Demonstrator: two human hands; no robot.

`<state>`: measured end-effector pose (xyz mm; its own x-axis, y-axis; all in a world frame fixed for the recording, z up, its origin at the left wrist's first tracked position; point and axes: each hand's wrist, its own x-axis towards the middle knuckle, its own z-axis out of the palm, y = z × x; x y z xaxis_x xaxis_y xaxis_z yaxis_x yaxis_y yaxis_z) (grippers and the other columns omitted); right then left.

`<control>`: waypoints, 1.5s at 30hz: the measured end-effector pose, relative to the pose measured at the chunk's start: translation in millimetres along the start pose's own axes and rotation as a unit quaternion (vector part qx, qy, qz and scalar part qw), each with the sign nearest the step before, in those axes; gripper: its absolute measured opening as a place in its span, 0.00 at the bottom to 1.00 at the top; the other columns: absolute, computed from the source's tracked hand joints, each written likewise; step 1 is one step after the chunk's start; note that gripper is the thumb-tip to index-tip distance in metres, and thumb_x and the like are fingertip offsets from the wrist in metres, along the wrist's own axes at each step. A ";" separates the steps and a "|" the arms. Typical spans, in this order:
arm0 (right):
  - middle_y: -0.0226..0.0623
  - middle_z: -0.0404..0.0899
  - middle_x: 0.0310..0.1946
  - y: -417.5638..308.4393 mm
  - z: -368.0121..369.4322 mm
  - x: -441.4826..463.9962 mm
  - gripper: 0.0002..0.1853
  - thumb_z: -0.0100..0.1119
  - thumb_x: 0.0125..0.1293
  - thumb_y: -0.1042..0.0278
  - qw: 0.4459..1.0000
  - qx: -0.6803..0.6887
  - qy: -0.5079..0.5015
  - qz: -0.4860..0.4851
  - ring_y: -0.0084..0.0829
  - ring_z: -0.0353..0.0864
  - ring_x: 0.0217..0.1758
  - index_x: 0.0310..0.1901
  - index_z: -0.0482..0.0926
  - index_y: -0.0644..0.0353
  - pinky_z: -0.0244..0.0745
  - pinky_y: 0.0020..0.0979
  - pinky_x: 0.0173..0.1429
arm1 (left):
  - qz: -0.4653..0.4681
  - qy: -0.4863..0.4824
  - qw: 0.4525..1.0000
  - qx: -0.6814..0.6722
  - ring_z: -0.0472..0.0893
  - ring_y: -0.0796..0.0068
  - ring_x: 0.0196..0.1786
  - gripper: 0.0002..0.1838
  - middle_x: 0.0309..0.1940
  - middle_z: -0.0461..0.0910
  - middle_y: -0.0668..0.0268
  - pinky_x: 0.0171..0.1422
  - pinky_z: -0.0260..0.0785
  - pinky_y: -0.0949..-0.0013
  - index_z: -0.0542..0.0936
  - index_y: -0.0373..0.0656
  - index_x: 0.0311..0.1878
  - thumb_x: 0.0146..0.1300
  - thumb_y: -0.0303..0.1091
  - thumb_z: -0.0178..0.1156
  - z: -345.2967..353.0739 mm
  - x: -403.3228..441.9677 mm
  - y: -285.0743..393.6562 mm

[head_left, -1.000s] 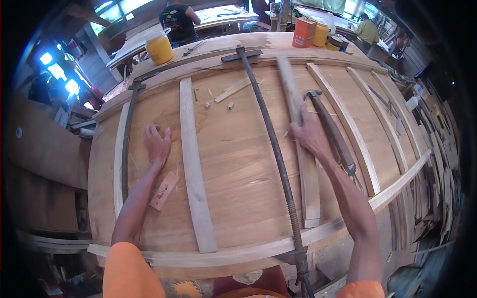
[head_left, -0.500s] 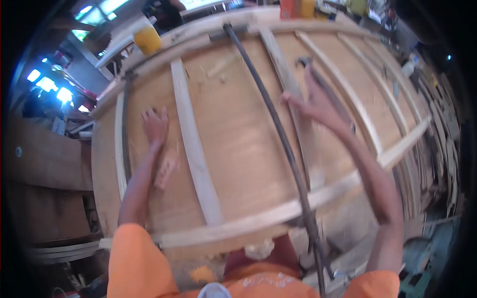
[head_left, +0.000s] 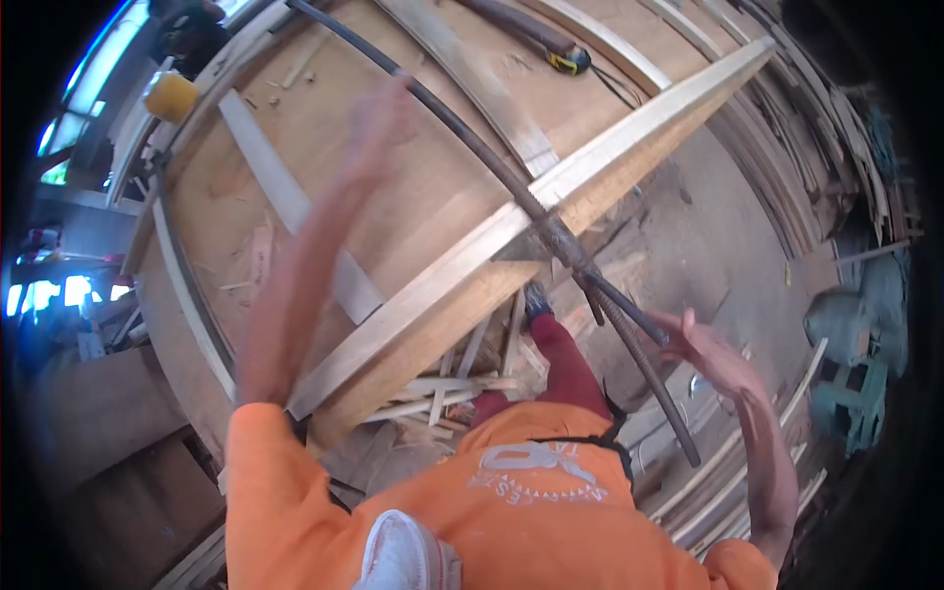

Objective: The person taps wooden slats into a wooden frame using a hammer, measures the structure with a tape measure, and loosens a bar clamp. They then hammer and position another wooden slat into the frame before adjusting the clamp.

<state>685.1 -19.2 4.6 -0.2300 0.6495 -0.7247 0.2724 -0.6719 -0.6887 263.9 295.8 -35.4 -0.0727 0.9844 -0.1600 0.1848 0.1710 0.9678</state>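
A long metal bar clamp (head_left: pixel 462 133) lies across a wooden frame panel (head_left: pixel 433 211). Its threaded screw (head_left: pixel 644 369) and turning handle (head_left: pixel 629 307) stick out past the near edge. Beside the handle's end is my right hand (head_left: pixel 713 354), fingers apart and fingertips at or very near the handle; whether they touch it I cannot tell. My left hand (head_left: pixel 382 128) is over the panel next to the clamp's bar. Motion smears its fingers, so its grip is unclear.
On the panel lie a yellow-and-black tape measure (head_left: pixel 568 61) and a dark brown handle (head_left: pixel 516 22). Wood offcuts (head_left: pixel 433 398) litter the floor below. Stacked boards (head_left: pixel 787 167) and a green machine (head_left: pixel 851 369) stand at the right. A yellow container (head_left: pixel 170 96) is at the far left.
My view has turned and shifted toward the panel's near edge. My right hand has left the hammer area for the clamp's handle end. My left hand has lifted off the panel toward the bar.
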 end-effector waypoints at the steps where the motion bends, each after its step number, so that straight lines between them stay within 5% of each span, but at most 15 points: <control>1: 0.53 0.73 0.74 3.1 0.5 11.2 0.53 0.34 0.78 0.20 0.998 0.045 -0.034 0.017 0.43 0.73 0.76 0.80 0.65 0.67 0.63 0.42 0.82 | -0.039 0.011 0.991 -0.125 0.83 0.71 0.37 0.18 0.36 0.84 0.61 0.39 0.73 0.63 0.82 0.40 0.43 0.76 0.48 0.61 27.4 7.6 -8.0; 7: 0.46 0.79 0.68 -4.3 21.4 102.3 0.48 0.37 0.79 0.22 0.989 0.057 -0.135 -0.001 0.35 0.79 0.66 0.75 0.73 0.64 0.71 0.38 0.74 | -0.104 0.051 0.824 -0.554 0.76 0.69 0.26 0.19 0.24 0.75 0.64 0.28 0.69 0.69 0.71 0.46 0.41 0.83 0.52 0.52 107.3 24.5 -36.8; 11: 0.33 0.83 0.47 18.3 15.4 151.7 0.30 0.56 0.79 0.36 0.925 0.120 -0.335 -0.134 0.25 0.81 0.50 0.60 0.84 0.57 0.76 0.33 0.58 | -0.078 0.038 0.846 -0.526 0.61 0.82 0.17 0.22 0.21 0.63 0.72 0.18 0.53 0.72 0.69 0.47 0.38 0.85 0.55 0.48 95.8 12.1 -35.0; 13: 0.28 0.80 0.34 -27.7 5.2 109.4 0.22 0.63 0.78 0.46 0.980 -0.175 -0.078 -0.053 0.24 0.78 0.39 0.50 0.88 0.61 0.78 0.33 0.49 | -0.058 0.058 0.865 -0.496 0.61 0.83 0.17 0.22 0.21 0.63 0.73 0.18 0.53 0.73 0.68 0.48 0.38 0.84 0.56 0.48 98.5 14.9 -30.3; 18: 0.29 0.81 0.26 -122.6 17.2 -11.2 0.18 0.62 0.80 0.57 0.959 -0.253 -0.020 -0.129 0.22 0.80 0.28 0.44 0.89 0.67 0.77 0.28 0.35 | -0.057 0.084 0.885 -0.455 0.60 0.83 0.17 0.22 0.21 0.61 0.75 0.17 0.51 0.75 0.64 0.50 0.37 0.83 0.55 0.50 103.7 10.7 -31.6; 23: 0.38 0.91 0.38 -123.9 -10.4 -40.9 0.24 0.51 0.85 0.53 0.938 -0.186 0.163 -0.242 0.26 0.88 0.40 0.57 0.87 0.69 0.82 0.29 0.47 | -0.060 0.096 0.881 -0.459 0.59 0.83 0.17 0.21 0.20 0.60 0.75 0.17 0.51 0.74 0.64 0.50 0.36 0.84 0.53 0.50 102.5 14.9 -26.2; 25: 0.47 0.89 0.53 -109.0 -8.4 2.7 0.31 0.45 0.86 0.44 0.873 -0.203 0.336 -0.288 0.35 0.87 0.55 0.64 0.84 0.66 0.81 0.38 0.60 | -0.077 0.096 0.885 -0.449 0.58 0.82 0.17 0.21 0.20 0.59 0.75 0.17 0.52 0.74 0.64 0.49 0.35 0.83 0.53 0.50 106.4 11.5 -35.8; 27: 0.52 0.81 0.66 -78.0 -26.1 38.5 0.38 0.41 0.83 0.33 0.922 -0.150 0.231 -0.274 0.43 0.80 0.67 0.69 0.80 0.64 0.75 0.47 0.69 | -0.065 0.082 0.872 -0.479 0.58 0.82 0.17 0.22 0.20 0.59 0.75 0.17 0.52 0.74 0.64 0.49 0.34 0.83 0.52 0.51 104.3 11.7 -30.3; 30: 0.56 0.78 0.69 -50.8 -5.1 76.2 0.46 0.36 0.80 0.24 0.970 -0.086 0.133 -0.184 0.48 0.77 0.68 0.71 0.78 0.62 0.74 0.52 0.69 | -0.070 0.090 0.874 -0.472 0.59 0.81 0.16 0.22 0.19 0.59 0.74 0.17 0.53 0.74 0.65 0.49 0.34 0.83 0.52 0.51 104.3 13.6 -28.7; 35: 0.42 0.89 0.48 -12.9 -11.5 124.9 0.28 0.54 0.83 0.43 0.972 -0.143 -0.104 -0.153 0.33 0.86 0.51 0.58 0.86 0.64 0.80 0.36 0.60 | -0.093 0.152 0.905 -0.387 0.61 0.81 0.16 0.21 0.20 0.62 0.73 0.17 0.55 0.74 0.67 0.48 0.36 0.83 0.52 0.51 106.2 3.1 -15.1; 39: 0.36 0.88 0.31 -78.6 -17.2 71.3 0.19 0.59 0.81 0.56 0.947 -0.285 -0.037 -0.145 0.27 0.87 0.36 0.40 0.90 0.65 0.82 0.33 0.45 | -0.066 0.127 0.882 -0.449 0.61 0.82 0.17 0.21 0.20 0.61 0.75 0.17 0.55 0.74 0.66 0.51 0.35 0.82 0.55 0.52 108.1 15.0 -33.6; 41: 0.37 0.87 0.26 -140.8 -8.6 0.3 0.23 0.57 0.82 0.55 0.921 -0.273 -0.162 -0.223 0.28 0.86 0.30 0.36 0.89 0.66 0.81 0.31 0.39 | -0.058 0.123 0.883 -0.450 0.61 0.82 0.17 0.21 0.20 0.61 0.75 0.17 0.54 0.74 0.65 0.51 0.35 0.82 0.54 0.52 106.8 15.7 -35.1; 43: 0.36 0.85 0.23 -176.6 -10.2 -42.7 0.26 0.55 0.83 0.53 0.914 -0.036 -0.300 -0.272 0.27 0.84 0.25 0.33 0.88 0.66 0.77 0.26 0.33 | -0.063 0.109 0.883 -0.451 0.60 0.83 0.17 0.21 0.20 0.59 0.76 0.16 0.53 0.74 0.64 0.51 0.35 0.82 0.54 0.52 105.9 18.7 -36.9; 44: 0.36 0.85 0.23 -181.4 -10.3 -36.0 0.26 0.55 0.83 0.53 0.914 -0.036 -0.300 -0.269 0.27 0.84 0.25 0.33 0.88 0.66 0.77 0.26 0.33 | -0.065 0.110 0.882 -0.453 0.60 0.83 0.17 0.21 0.20 0.59 0.76 0.16 0.53 0.74 0.64 0.51 0.35 0.82 0.54 0.52 106.6 16.0 -40.1; 45: 0.35 0.83 0.22 -188.0 -11.5 -23.1 0.27 0.54 0.84 0.52 0.940 -0.094 -0.130 -0.300 0.26 0.83 0.23 0.33 0.88 0.66 0.74 0.25 0.31 | -0.069 0.117 0.885 -0.445 0.60 0.83 0.16 0.21 0.20 0.59 0.76 0.16 0.53 0.74 0.64 0.51 0.35 0.82 0.54 0.52 108.1 14.6 -39.8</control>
<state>650.0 96.2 151.0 -0.6088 0.7663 -0.2052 0.1750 -0.1225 -0.9769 361.4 307.7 -97.2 -0.2552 0.9034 -0.3446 -0.6796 0.0860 0.7286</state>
